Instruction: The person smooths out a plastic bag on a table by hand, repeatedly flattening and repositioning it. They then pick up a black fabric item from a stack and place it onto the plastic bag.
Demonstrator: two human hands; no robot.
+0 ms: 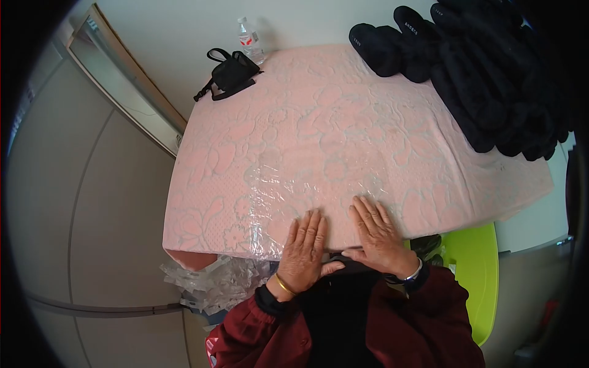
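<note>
A clear plastic bag [273, 205], shiny and wrinkled along its left side, lies flat on the pink patterned cloth [233, 135] that covers the table. My left hand [304, 248] rests palm down on the bag near the table's front edge, fingers stretched out and thumb pointing right. To its right, my right hand [377, 236] lies flat too, its fingers spread toward the far side. Neither hand grips anything. The bag's right and far edges are hard to make out against the cloth.
Several dark padded items [485, 80] are piled at the back right. A black bag [235, 70] and a plastic bottle [248, 40] stand at the back left. Below the table's front are crumpled clear bags [224, 282] and a lime-green tub [481, 276].
</note>
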